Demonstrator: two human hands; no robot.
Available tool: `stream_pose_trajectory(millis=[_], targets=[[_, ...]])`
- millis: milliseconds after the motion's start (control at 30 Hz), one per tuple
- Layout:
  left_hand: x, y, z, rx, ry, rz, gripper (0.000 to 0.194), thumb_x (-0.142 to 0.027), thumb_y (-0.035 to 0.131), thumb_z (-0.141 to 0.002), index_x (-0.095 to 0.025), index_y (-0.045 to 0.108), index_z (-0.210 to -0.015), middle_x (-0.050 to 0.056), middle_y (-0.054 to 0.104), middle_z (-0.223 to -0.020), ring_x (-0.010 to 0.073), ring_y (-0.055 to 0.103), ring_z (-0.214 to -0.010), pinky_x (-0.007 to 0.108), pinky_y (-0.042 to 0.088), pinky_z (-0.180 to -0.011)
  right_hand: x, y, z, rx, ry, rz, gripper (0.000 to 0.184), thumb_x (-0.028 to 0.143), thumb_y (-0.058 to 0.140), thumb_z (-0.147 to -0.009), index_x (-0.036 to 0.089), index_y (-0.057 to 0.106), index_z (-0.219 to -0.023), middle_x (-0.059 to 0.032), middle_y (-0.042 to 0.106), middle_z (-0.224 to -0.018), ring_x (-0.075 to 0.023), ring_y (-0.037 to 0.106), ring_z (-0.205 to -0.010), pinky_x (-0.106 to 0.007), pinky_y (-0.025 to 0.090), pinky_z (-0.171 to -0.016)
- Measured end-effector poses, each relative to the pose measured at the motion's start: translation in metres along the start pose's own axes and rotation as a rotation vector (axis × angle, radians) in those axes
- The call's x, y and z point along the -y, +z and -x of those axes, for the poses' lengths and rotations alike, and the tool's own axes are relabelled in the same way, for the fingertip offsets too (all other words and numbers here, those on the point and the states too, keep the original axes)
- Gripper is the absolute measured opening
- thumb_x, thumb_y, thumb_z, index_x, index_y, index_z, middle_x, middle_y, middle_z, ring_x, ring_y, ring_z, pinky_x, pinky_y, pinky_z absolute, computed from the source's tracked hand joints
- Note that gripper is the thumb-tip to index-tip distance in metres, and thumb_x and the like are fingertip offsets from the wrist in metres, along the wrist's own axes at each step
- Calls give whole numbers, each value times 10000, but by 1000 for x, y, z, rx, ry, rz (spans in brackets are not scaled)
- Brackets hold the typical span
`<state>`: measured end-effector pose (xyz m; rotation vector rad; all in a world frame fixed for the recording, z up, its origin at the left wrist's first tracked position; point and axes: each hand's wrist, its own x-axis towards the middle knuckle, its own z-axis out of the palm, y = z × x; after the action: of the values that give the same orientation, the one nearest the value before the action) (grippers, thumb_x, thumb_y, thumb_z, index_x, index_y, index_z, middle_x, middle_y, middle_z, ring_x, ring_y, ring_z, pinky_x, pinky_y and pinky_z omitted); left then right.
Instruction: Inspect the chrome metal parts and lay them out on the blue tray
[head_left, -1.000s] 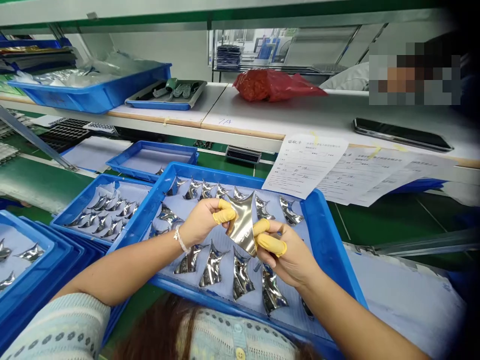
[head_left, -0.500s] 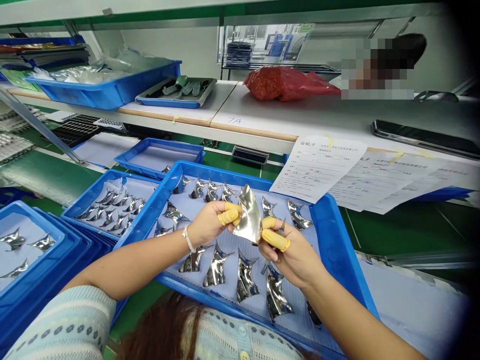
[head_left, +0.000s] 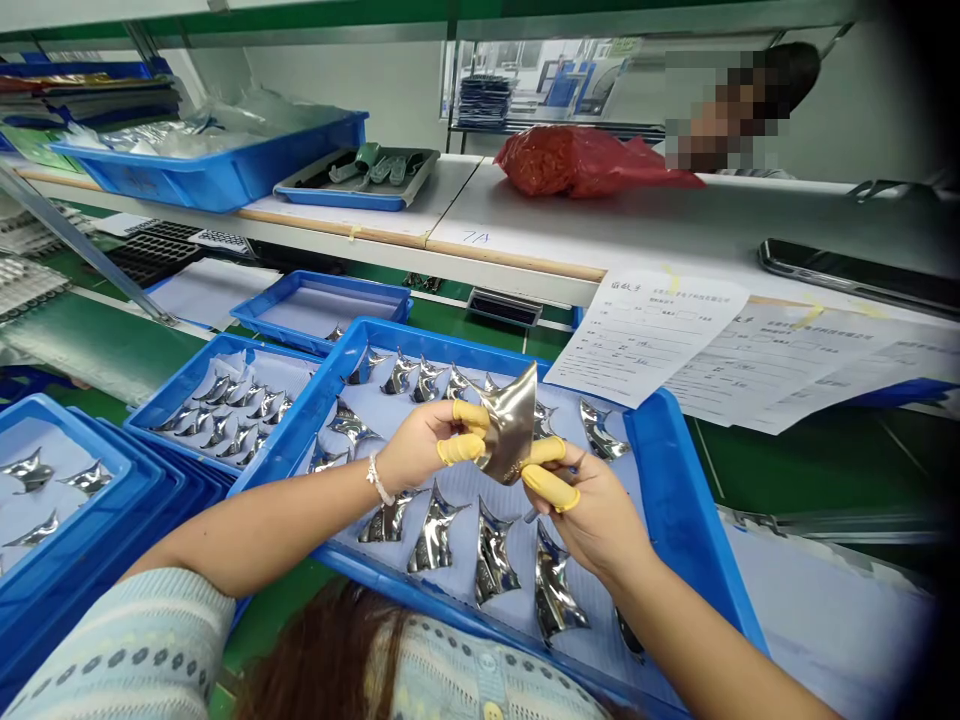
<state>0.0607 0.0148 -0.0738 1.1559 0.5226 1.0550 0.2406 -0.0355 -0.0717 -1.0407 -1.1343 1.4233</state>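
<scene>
Mirror-bright curved foil [head_left: 510, 425], a thin three-pointed sheet, stands pinched above a blue tray [head_left: 420, 337], gripped between the left hand [head_left: 424, 447] and right hand [head_left: 592, 515], both closed on it through yellow rubber finger cots [head_left: 461, 450]. Creased foil pieces [head_left: 435, 540] lie on the tray's pale liner [head_left: 457, 490].

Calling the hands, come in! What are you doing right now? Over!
Left hand and right hand pinching curved shiny metal piece. Yellow finger cots on. More pieces below in blue tray. Over!
</scene>
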Motion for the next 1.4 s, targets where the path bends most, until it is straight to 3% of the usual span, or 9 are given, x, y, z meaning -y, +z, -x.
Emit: stream_pose_trajectory(millis=[233, 333, 500, 600, 700, 833, 967, 1200, 1400], targets=[[1, -4, -2, -35, 57, -159, 329, -433, 746, -662, -137, 610, -708, 9, 593, -681, 119, 533, -643, 283, 433, -668, -6, -7, 0, 61, -92, 187, 151, 341, 729, -728, 196, 686, -740, 21, 532, -587, -90, 402, -499, -228, 336, -468], [1, -2, -4, 5, -27, -100, 340, -446, 721, -689, -142, 576, -731, -2, 582, -645, 118, 535, -615, 277, 429, -646, -5, -10, -1, 64, -122, 135, 190, 385, 672, -780, 195, 671, -770, 11, 566, -605, -92, 417, -477, -238, 359, -474], [8, 4, 0, 201, -257, 19, 351, -465, 674, -731, -137, 553, -709, -15, 554, -595, 89, 495, -531, 244, 395, -592, 0, -15, -7, -144, -171, 88, 316, 363, 677, -773, 236, 618, -1057, 18, 601, -691, -89, 389, -451, -236, 338, -444], [13, 8, 3, 317, -327, 17, 305, -430, 640, -766, -138, 567, -710, -7, 566, -612, 100, 517, -545, 261, 423, -615, 2, -19, -10, -132, -175, 234, 228, 357, 692, -748, 212, 674, -923, 13, 580, -665, -107, 412, -487, -253, 359, -469], [10, 5, -1, 260, -315, -200, 222, -358, 588, -804, -147, 633, -860, 53, 665, -842, 141, 597, -760, 294, 456, -749, 4, -24, -14, -144, -198, 357, 188, 383, 634, -791, 199, 663, -807, 2, 584, -669, -120, 425, -500, -268, 376, -494], [-11, -23, -19, 210, -243, -847, 318, -336, 562, -816, -183, 639, -1084, 81, 644, -1161, 204, 578, -1034, 338, 414, -914, 7, -32, -24, -204, -248, 838, 179, 337, 528, -856, 189, 628, -864, -38, 644, -808, -184, 563, -690, -290, 425, -617], [-37, -69, -28, 111, -256, -1342, 280, -337, 513, -825, -189, 679, -995, 43, 697, -1026, 208, 619, -940, 278, 440, -822, 3, -33, -34, -87, -19, 1550, 205, 252, 437, -885, 184, 629, -910, -74, 678, -975, -227, 625, -796, -287, 400, -588], [-49, -124, -17, 45, -524, -1595, 219, -228, 531, -749, -170, 690, -887, 60, 717, -892, 206, 643, -824, 236, 440, -678, -13, -23, -38, 75, -17, 1774, 203, 96, 473, -807, 162, 595, -955, -94, 666, -924, -216, 640, -740, -266, 346, -505], [-51, -135, -13, 99, -674, -1674, 252, -205, 589, -726, -159, 699, -948, 91, 713, -920, 216, 649, -829, 247, 457, -692, -11, -7, -43, 403, -223, 1872, 240, 46, 476, -826, 204, 602, -956, -56, 641, -905, -208, 615, -784, -255, 375, -537]])
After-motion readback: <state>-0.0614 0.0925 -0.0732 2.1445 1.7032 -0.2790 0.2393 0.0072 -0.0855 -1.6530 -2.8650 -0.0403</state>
